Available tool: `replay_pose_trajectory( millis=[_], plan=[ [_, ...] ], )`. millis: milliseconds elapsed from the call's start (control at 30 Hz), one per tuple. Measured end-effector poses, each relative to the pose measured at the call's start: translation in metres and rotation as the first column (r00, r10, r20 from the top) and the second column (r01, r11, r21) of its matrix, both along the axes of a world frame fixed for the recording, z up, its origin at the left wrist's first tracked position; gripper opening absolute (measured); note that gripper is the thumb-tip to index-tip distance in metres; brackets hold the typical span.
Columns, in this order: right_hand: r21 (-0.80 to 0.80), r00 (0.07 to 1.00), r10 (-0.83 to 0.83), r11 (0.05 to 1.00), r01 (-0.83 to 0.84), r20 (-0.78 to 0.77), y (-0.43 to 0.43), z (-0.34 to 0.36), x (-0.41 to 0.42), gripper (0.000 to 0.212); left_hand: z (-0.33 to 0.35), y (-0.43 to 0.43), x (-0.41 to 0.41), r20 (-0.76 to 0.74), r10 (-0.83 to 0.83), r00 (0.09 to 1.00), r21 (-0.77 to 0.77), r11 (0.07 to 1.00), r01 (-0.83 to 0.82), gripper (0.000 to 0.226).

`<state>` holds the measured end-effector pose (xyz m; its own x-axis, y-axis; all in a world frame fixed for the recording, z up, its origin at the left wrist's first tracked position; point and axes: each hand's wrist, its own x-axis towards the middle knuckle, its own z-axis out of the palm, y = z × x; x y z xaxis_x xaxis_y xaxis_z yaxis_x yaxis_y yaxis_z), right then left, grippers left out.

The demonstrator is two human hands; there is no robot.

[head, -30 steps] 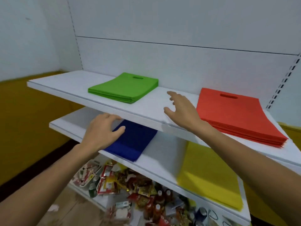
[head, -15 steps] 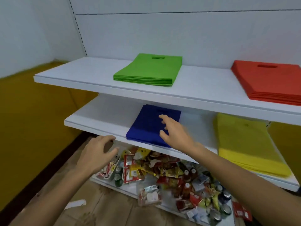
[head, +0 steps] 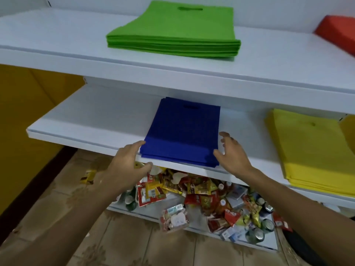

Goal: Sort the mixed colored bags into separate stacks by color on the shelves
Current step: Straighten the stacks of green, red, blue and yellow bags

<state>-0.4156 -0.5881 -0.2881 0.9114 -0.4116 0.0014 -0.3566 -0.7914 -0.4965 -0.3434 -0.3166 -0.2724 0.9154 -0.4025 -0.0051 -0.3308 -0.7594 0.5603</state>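
Two white shelves are recorded. The upper shelf [head: 57,35] carries the green stack [head: 178,29] at centre and the red stack [head: 340,33], cut off at the right edge of view. The middle shelf [head: 96,120] carries the yellow stack [head: 311,150] to the right and the blue stack [head: 182,133] at centre, well apart from it. Below, loose snack packets and cans [head: 201,196] are heaped on a bottom shelf.

The blue stack is laid flat with its long axis running front to back. Its handle slot points to the rear wall and its near edge sits at the shelf's front lip. The bags are seen as deep blue and flat, with edges slightly stepped at the near left corner.

The left hand [head: 126,166] is held at the near left corner – fingers extended, tips touching the stack, nothing gripped. The right hand [head: 232,152] is held at the near right corner, fingers spread and relaxed, thumb against the stack's side.

Half a second ago the right hand was laid on top of the blue stack and the left hand was held clear of it.
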Motion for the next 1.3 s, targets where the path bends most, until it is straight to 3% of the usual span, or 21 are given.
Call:
replay_pose_trajectory(
  millis=[233, 367, 500, 700, 900, 1000, 1100, 1300],
  plan=[
    [0.040, 0.992, -0.123, 0.991, 0.124, -0.031, -0.029, -0.051, 0.041, 0.057, -0.055, -0.018, 0.064, -0.045, -0.093, 0.995, 0.035, 0.995, 0.095, 0.066],
    [0.086, 0.969, -0.223, 0.969, 0.233, -0.106, -0.040, -0.060, 0.061, 0.057, -0.072, -0.022, 0.092, -0.034, -0.133, 0.990, 0.048, 0.990, 0.135, 0.083],
    [0.112, 0.954, -0.267, 0.953, 0.283, -0.137, -0.035, -0.059, 0.079, 0.059, -0.070, -0.030, 0.105, -0.064, -0.102, 0.993, 0.014, 0.995, 0.103, 0.070],
    [0.124, 0.958, -0.259, 0.954, 0.274, -0.126, -0.023, -0.064, 0.086, 0.064, -0.073, -0.041, 0.114, -0.004, -0.136, 0.991, -0.014, 0.991, 0.135, 0.078],
    [0.165, 0.944, -0.280, 0.937, 0.308, -0.174, -0.032, -0.055, 0.092, 0.067, -0.072, -0.048, 0.126, -0.045, -0.151, 0.988, -0.014, 0.989, 0.150, 0.089],
    [0.200, 0.950, -0.278, 0.932, 0.302, -0.139, -0.031, -0.051, 0.094, 0.059, -0.072, -0.051, 0.130, -0.076, -0.137, 0.988, -0.007, 0.991, 0.137, 0.089],
    [0.189, 0.966, -0.227, 0.951, 0.247, -0.121, -0.031, -0.056, 0.095, 0.068, -0.076, -0.049, 0.130, -0.071, -0.187, 0.980, 0.025, 0.982, 0.189, 0.092],
    [0.195, 0.962, -0.250, 0.944, 0.267, -0.104, -0.048, -0.056, 0.097, 0.066, -0.072, -0.047, 0.145, -0.203, -0.151, 0.967, -0.150, 0.981, 0.122, 0.069]
  ],
)
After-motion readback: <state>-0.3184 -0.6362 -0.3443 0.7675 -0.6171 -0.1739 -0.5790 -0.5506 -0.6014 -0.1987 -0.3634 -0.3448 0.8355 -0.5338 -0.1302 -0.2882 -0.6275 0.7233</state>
